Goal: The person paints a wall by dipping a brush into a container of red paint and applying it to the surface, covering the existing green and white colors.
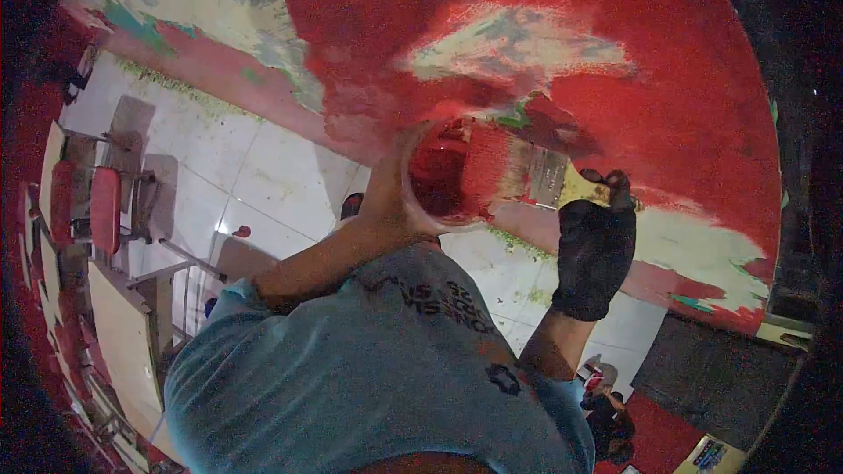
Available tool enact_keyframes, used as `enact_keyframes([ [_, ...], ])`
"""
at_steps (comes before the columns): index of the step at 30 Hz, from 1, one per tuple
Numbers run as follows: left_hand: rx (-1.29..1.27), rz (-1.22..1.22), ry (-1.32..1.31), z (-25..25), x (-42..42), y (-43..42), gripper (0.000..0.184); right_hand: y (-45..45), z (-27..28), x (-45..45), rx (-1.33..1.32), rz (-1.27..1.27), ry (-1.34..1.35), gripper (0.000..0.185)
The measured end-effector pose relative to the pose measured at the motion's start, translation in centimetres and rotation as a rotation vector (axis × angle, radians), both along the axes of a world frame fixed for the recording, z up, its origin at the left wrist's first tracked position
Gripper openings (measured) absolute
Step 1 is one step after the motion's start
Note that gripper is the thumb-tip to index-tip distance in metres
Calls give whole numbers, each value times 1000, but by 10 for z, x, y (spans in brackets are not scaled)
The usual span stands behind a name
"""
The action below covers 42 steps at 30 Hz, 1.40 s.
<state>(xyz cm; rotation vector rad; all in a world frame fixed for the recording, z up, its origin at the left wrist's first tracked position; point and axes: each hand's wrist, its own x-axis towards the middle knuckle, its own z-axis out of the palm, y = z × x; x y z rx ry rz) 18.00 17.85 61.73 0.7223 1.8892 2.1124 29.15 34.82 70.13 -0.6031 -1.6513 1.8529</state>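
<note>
My left hand (392, 196), bare, supports a round, translucent tub (411, 197) with red paint (436, 167) inside; most of its fingers are hidden behind the tub. In a dark glove, my right hand (597, 241) is closed around the pale handle of a wide paintbrush (546, 177). The brush's bristles (492, 167) are coated red and lie over the tub's opening. Whether they touch the paint I cannot tell. Just beyond both hands rises a wall (702, 61), mostly red, with a whitish patch (518, 44) showing green and grey streaks.
Chairs with red backs (105, 209) and pale boards (123, 316) stand at the left on white floor tiles (272, 175). Greenish flakes (176, 92) lie along the wall's foot. Another person (608, 428) is at the lower right, near a dark panel (702, 377).
</note>
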Motion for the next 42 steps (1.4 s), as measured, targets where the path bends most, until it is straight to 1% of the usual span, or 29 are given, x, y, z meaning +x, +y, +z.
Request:
enact_keyframes([
  [2,-29,16,81,-1,-1,0,93,-6,3,1,380,-86,-106,31],
  [3,-23,12,84,-1,-1,0,93,-7,5,1,385,-92,-104,31],
  [5,-123,78,225,1,-1,-3,94,-11,10,0,311,-155,222,29],
  [6,-120,74,230,0,-2,-5,94,-13,13,-1,313,-159,226,29],
  [8,-165,86,263,-3,-4,-5,95,-18,21,-3,282,-157,463,29],
  [9,-163,80,266,-3,-3,-4,95,-21,22,-2,500,-267,285,29],
  [10,-107,101,274,-4,-3,-3,96,-21,22,-2,502,-274,286,29],
  [11,-51,122,281,-4,-3,-2,96,-21,22,-2,651,-316,160,26],
  [12,-49,114,284,-2,-3,-3,96,-21,21,-2,798,-358,30,24],
  [14,-138,109,283,4,-4,-7,97,-21,21,-2,835,-348,29,24],
  [15,-133,108,285,4,-5,-9,97,-21,22,-3,870,-329,29,24],
  [17,-58,84,-82,0,-4,-14,99,-21,22,-4,938,-287,26,25],
  [18,-57,82,-82,-2,-5,-17,99,-22,21,-4,970,-266,23,26],
  [20,-125,205,217,-6,-6,-21,99,-24,21,-3,1033,-229,15,27],
  [21,-125,200,218,-5,-7,-23,99,-25,20,-2,1063,-211,11,28],
  [23,-21,181,151,-1,-10,-27,97,-28,19,-3,1123,-174,6,29],
  [27,-40,181,104,7,-10,-32,96,-33,17,-9,1252,-76,0,32],
  [30,-26,210,109,3,-13,-36,96,-39,13,-11,1346,-11,-13,34],
  [32,-86,269,153,-1,-16,-39,96,-45,10,-11,1403,21,-29,35],
  [33,-87,256,158,-2,-17,-40,96,-46,0,-22,1345,125,57,42],
  [34,-35,280,151,-2,-17,-40,96,-58,6,-31,1067,135,23,41],
  [36,22,299,149,-3,-20,-42,96,-57,6,-21,915,174,147,39],
  [38,1,286,99,-4,-21,-46,96,-58,15,-3,629,158,32,40],
  [39,3,281,100,-4,-20,-47,96,-45,24,7,838,140,-11,45],
  [40,6,295,73,-3,-19,-47,96,-45,23,7,840,136,-13,45],
  [42,17,313,45,-2,-18,-46,96,-41,16,2,928,83,24,46],
])
